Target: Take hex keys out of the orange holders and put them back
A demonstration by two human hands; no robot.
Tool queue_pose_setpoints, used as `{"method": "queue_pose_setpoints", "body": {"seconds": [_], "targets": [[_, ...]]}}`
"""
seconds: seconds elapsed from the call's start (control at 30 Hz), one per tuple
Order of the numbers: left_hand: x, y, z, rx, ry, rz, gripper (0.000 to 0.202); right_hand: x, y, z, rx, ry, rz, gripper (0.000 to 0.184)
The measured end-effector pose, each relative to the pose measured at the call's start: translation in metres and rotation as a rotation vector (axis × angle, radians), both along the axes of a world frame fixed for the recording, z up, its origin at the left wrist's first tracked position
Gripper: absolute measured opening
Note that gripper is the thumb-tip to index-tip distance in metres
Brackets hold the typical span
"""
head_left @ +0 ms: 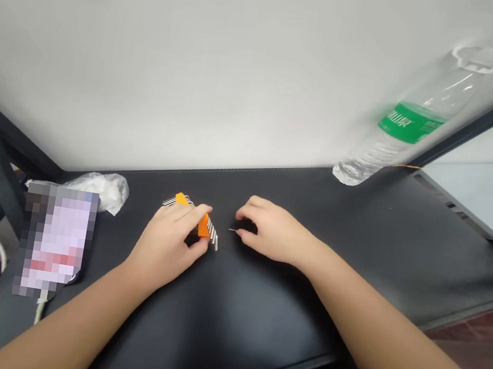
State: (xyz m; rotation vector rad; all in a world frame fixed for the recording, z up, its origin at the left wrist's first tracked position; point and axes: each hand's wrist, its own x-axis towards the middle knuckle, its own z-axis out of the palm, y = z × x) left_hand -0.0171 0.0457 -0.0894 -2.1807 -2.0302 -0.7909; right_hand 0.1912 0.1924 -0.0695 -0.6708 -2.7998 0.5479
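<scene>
My left hand (172, 241) is closed around an orange hex key holder (205, 226), its thumb and fingers on the holder's sides. Several silver hex keys (212, 230) fan out of it at the right end, and more tips stick out at the upper left. To the right, my right hand (272, 229) rests on the black tabletop (218, 305) with thumb and forefinger curled but apart. A thin metal piece (232, 230), perhaps a small hex key, lies at the thumb tip; part of it is hidden by the hand.
A clear water bottle with a green label (410, 123) stands at the back right by the white wall. On the left lies a blurred-out phone-like device (57, 239) with a white cable (40, 308). Behind it sits a crumpled plastic bag (109, 191). Black frame bars flank both sides.
</scene>
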Motion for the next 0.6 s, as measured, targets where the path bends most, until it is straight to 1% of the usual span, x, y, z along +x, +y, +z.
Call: {"method": "queue_pose_setpoints", "body": {"seconds": [0.07, 0.13, 0.23, 0.3, 0.43, 0.5, 0.6], "targets": [[0.000, 0.000, 0.001, -0.017, -0.004, -0.011, 0.043, 0.001, 0.003, 0.000, 0.049, -0.145, 0.009, 0.008], [0.000, 0.000, 0.001, -0.017, -0.008, -0.022, 0.045, 0.000, 0.000, -0.001, 0.107, -0.228, 0.013, 0.004], [0.000, 0.000, 0.001, -0.019, -0.028, -0.041, 0.047, -0.003, -0.007, -0.001, 0.151, -0.233, -0.005, 0.008], [0.000, 0.000, 0.001, -0.031, -0.045, -0.047, 0.047, -0.004, -0.010, 0.001, 0.071, -0.142, -0.002, 0.009], [0.001, 0.001, 0.000, -0.027, -0.064, -0.067, 0.048, -0.003, -0.012, 0.007, -0.218, 0.100, 0.101, 0.010], [0.001, 0.000, 0.000, -0.027, -0.059, -0.079, 0.048, -0.003, -0.013, 0.008, -0.277, 0.181, 0.127, 0.009], [0.002, 0.000, 0.000, -0.030, -0.049, -0.090, 0.049, -0.003, -0.014, 0.009, -0.296, 0.238, 0.128, 0.008]]}}
